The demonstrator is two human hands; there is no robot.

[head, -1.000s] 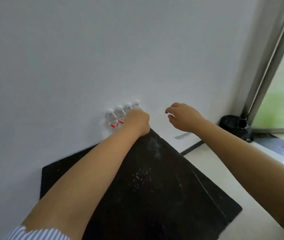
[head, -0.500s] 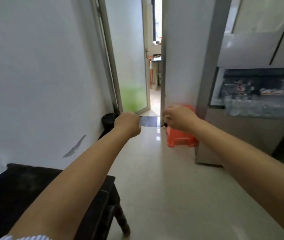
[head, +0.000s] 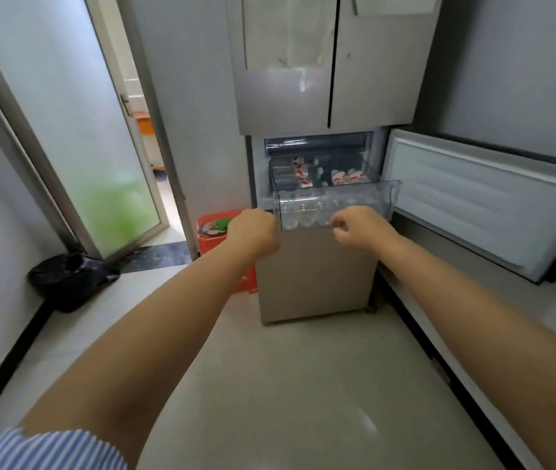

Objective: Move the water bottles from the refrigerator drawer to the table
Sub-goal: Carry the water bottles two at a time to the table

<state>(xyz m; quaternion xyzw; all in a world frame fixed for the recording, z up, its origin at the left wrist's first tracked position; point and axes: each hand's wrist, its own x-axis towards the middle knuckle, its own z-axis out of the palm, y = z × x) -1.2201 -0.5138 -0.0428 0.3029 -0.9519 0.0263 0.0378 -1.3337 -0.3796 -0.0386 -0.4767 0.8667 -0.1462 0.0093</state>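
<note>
A grey refrigerator [head: 331, 79] fills the upper middle of the frame, its two upper doors closed. Below them a lower compartment stands open, its door [head: 483, 205] swung out to the right of the frame with the white inner lining showing. A clear plastic drawer [head: 334, 201] is pulled forward out of that compartment, at the centre of the frame.

The water bottles [head: 348, 176] are in the drawer. Those at the back show red-and-white labels and seem to lie on their sides, long axis running front to back with the caps toward the camera, though the blur makes this uncertain. Behind the drawer's clear front wall more bottles show only as pale rounded shapes, and how they lie cannot be told.

Both arms reach forward from the bottom of the frame. The left hand [head: 254, 232] is clenched into a fist, empty, just left of the drawer's front corner. The right hand [head: 359, 228] hangs in front of the drawer's front wall with its fingers loosely curled, its grip released and holding nothing. Nothing stands between the hands and the drawer.

At the left, a frosted glass door [head: 76, 130] stands ajar beside a doorway. A red plastic stool [head: 225, 245] sits against the refrigerator's left side, partly hidden by the left hand. A black bag [head: 70, 279] lies on the floor at the left wall. A blue striped sleeve [head: 49, 449] shows at the lower left corner.
</note>
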